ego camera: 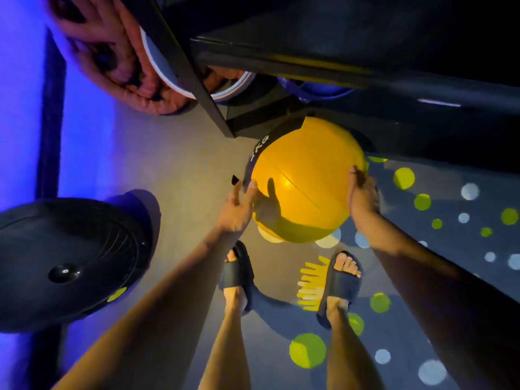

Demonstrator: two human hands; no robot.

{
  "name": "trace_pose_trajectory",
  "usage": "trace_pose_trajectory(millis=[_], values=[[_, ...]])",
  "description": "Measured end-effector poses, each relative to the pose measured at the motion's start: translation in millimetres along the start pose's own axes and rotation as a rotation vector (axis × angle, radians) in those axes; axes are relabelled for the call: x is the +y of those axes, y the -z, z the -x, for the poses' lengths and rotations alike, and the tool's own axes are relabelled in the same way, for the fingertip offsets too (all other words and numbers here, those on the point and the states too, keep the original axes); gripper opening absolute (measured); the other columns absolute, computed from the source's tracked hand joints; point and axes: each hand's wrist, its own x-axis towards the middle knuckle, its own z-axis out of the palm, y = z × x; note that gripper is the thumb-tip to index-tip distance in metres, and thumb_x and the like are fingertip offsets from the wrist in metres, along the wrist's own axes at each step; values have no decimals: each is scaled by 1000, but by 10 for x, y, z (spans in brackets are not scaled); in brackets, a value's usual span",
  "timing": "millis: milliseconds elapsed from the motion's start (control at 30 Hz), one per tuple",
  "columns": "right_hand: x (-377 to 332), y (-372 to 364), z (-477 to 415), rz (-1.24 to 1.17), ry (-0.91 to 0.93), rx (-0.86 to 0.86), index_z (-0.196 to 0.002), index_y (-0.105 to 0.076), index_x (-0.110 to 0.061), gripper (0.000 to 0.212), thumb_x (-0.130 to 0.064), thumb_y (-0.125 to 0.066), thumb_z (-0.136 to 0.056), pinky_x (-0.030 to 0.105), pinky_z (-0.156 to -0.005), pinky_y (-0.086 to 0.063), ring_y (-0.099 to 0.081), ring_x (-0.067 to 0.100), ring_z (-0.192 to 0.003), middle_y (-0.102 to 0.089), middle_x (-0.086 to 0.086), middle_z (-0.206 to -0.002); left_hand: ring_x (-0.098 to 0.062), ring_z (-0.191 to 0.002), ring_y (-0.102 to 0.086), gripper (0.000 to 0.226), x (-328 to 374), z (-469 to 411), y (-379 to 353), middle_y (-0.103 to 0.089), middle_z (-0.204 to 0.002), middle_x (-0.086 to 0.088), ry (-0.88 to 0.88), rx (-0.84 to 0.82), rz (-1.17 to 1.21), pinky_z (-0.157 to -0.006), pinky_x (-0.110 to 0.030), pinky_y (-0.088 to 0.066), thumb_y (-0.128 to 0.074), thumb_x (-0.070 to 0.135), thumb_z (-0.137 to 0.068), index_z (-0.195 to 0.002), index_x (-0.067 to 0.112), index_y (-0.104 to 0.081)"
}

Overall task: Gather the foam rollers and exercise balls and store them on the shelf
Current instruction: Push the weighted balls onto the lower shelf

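a black round ribbed disc (pixel 64 263) with a central knob sits at the left, beside a blue-lit wall (pixel 17 108). dark carpet (pixel 450 291) with green and pale dots spreads at the right.

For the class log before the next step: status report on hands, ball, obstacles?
Grips: left hand and right hand press the yellow ball between them. Ball's top tucked under the black shelf frame. No other obstacle seen.
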Motion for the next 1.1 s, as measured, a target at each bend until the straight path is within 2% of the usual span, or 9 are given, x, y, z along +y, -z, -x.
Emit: trace_pose_trajectory(millis=[167,233,367,500,600,767,900,1033,1100], values=[[-92,-153,-1074,-399,-65,-153,-150,-46,-25,103,-91,-51,-71,42,-117,-38,-52,25,-136,-54,4,-150,-34,-141,-44,108,-125,-1019,-228,-41,-160,-5,145,-2,145,-116,-58,-36,-44,93,-76,-160,26,-28],[-22,-119,-1376,-458,-74,-359,-142,-58,-30,91,-88,-55,-71,49,-108,-48,-68,26,-116,-68,2,-132,-28,-115,-62,88,-224,-1320,-280,-64,-135,-6,168,-35,246,-99,-47,-48,-38,90,-83,-144,27,-51],[137,-157,-1415,-437,-38,-490,-120,-69,-30,47,-61,-40,-100,32,-74,-56,-73,25,-92,-78,-2,-103,-21,-88,-73,53,-376,-1372,-325,-80,-91,0,116,-52,390,-70,-35,-49,-36,71,-99,-116,32,-68],[324,-6,-730,-564,-30,-397,-115,-68,-32,35,-47,-38,-106,31,-76,-56,-72,17,-96,-79,-8,-98,-18,-88,-71,37,-519,-664,-158,-79,-80,4,59,86,457,-72,-34,-50,-38,49,-106,-105,27,-68],[413,272,69,-578,29,-335,-131,-65,-30,38,-48,-47,-104,46,-103,-51,-67,20,-117,-72,-3,-125,-18,-77,-74,38,-591,204,115,-78,-83,-4,102,120,516,-73,-38,-50,-41,47,-106,-103,23,-69],[-414,1059,1195,-529,-78,-450,-140,-59,-24,95,-76,-73,-62,53,-113,-42,-59,32,-127,-66,5,-136,-21,-90,-77,42,-95,1655,468,-81,-102,-4,75,150,622,-82,-41,-52,-39,55,-105,-116,29,-70],[-1269,1830,1869,-423,117,-541,-119,-73,-31,50,-65,-60,-85,46,-101,-50,-66,27,-113,-74,3,-118,-20,-84,-78,37,388,2553,508,-81,-97,-2,-17,191,823,-81,-42,-51,-41,52,-105,-107,32,-72],[-2430,2415,2252,-276,349,-470,-76,-76,-32,34,-61,-60,-83,38,-78,-45,-61,18,-78,-70,-4,-75,-21,-66,-71,45,856,2920,387,-77,-75,-2,-103,128,980,-71,-38,-49,-46,59,-99,-80,31,-76],[-2954,2619,2276,-278,426,-361,-65,-70,-29,34,-54,-60,-86,33,-71,-44,-57,12,-67,-64,-10,-61,-23,-83,-71,46,1092,2867,278,-79,-91,-3,-186,65,937,-68,-34,-51,-42,65,-99,-102,33,-75]])
